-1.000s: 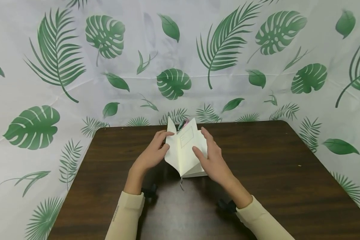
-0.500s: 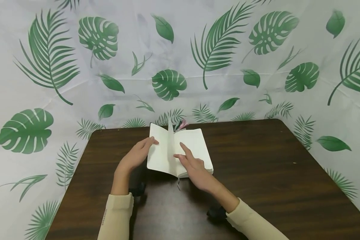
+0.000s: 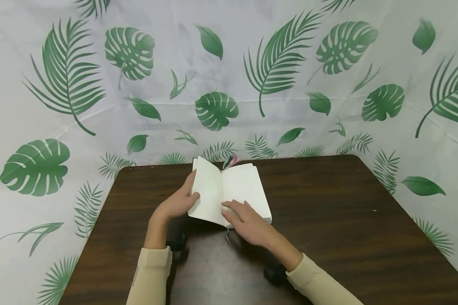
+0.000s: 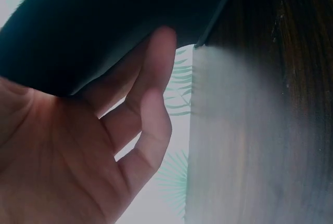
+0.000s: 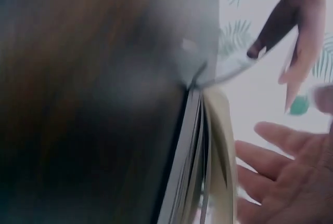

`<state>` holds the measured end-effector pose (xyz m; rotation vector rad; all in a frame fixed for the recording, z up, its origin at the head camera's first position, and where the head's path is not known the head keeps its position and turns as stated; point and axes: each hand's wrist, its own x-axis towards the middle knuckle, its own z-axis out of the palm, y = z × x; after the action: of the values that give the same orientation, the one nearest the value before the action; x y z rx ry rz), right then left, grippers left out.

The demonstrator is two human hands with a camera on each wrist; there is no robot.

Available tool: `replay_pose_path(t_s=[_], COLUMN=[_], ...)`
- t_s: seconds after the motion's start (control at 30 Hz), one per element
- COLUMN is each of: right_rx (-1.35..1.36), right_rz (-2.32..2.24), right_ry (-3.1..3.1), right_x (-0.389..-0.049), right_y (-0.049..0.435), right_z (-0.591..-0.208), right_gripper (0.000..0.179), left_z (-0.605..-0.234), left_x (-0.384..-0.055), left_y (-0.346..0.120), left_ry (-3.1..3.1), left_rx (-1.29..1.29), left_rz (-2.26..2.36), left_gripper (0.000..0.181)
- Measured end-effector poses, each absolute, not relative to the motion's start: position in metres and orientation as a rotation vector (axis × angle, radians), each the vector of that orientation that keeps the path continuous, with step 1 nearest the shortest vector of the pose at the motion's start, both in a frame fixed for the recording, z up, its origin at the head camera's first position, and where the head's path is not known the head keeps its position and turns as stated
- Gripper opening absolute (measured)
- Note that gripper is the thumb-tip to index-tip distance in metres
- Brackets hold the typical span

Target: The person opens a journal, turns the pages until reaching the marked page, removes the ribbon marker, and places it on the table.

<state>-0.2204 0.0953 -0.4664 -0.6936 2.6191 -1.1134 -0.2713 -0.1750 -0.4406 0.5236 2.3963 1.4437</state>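
A notebook [image 3: 246, 182] with blank white pages lies open on the table in the head view. My left hand [image 3: 174, 204] holds its raised left side, thumb over the page and fingers behind the dark cover [image 4: 119, 21]. In the left wrist view those fingers bend up against the cover's underside. My right hand [image 3: 249, 224] rests, fingers extended, on the lower right page near the spine. The right wrist view shows the notebook's page edges [image 5: 182, 167] side-on, with the right fingers [image 5: 260, 159] beside them. A thin ribbon bookmark [image 3: 227, 237] hangs from the spine's lower end.
A pink and teal tassel [image 3: 232, 161] pokes out past the notebook's top. The dark wooden table [image 3: 328, 220] meets a leaf-print cloth [image 3: 290, 110] at its far edge. Dark wrist gear [image 3: 177, 242] sits under each forearm.
The notebook's lifted pages have turned over to the left and now lie against the left side under my left thumb. My right hand followed leftward, then drew slightly down the right page.
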Motion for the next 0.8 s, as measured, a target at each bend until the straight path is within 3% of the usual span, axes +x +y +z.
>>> replay_pose_path(t_s=[0.13,0.37,0.8], right_rx=[-0.779,-0.89,-0.957], right_rz=[-0.89,-0.706,-0.674], right_ry=[2.679,2.723,2.73], right_x=[-0.231,-0.246,-0.257], right_y=[0.108,0.134,0.152], right_z=[-0.473,-0.477,-0.472], right_gripper=[0.058,0.059,0.063], left_z=[-0.44,-0.442,-0.445], left_x=[-0.271,-0.269,-0.269], left_y=[-0.175,-0.176,-0.176], left_ry=[2.413,2.506,2.467], left_rx=[0.499,0.449,0.414], left_rz=[1.422,1.285,1.328], left_gripper=[0.08,0.053,0.051])
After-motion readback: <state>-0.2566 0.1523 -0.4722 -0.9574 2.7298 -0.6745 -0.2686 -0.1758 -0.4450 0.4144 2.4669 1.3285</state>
